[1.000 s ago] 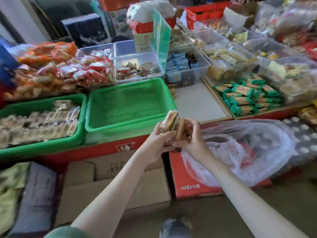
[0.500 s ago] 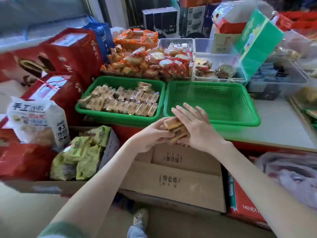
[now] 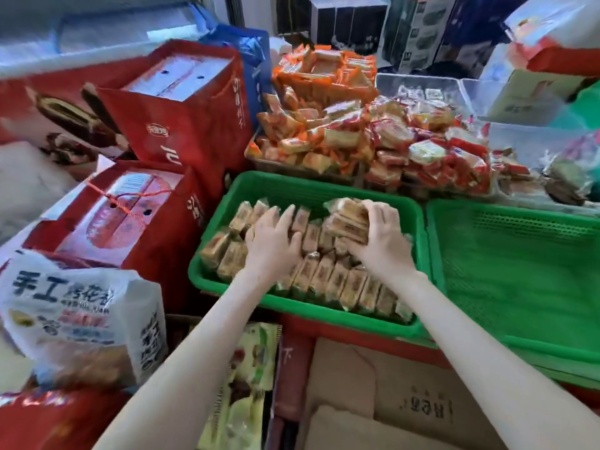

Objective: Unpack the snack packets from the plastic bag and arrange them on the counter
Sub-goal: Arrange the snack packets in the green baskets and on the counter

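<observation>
Both hands have come forward from above the cardboard box (image 3: 389, 401), where they held the packets between them half a second ago, and are now inside the left basket (image 3: 308, 311).

At the far left a white bag (image 3: 81, 319) with printed characters lies in front of red boxes (image 3: 181, 125). Next comes the left basket, green, filled with rows of packets (image 3: 337, 284) standing on edge. The left hand (image 3: 272, 245) lies on the middle rows, fingers straight and spread, flat on the wrappers and gripping nothing.

Just right of it, the stack of packets (image 3: 345, 219) rests on top of the rows at the back right of the basket. The right hand (image 3: 383, 238) grips this stack. Its fingers curl over the top and near side, so the stack lies under the fingertips and left of the palm. The thumb is hidden.

Behind the basket, orange packets (image 3: 324, 102) are piled up, with red packets (image 3: 438, 151) to their right. A right basket (image 3: 519, 271), also green, stands just beside the left one.
</observation>
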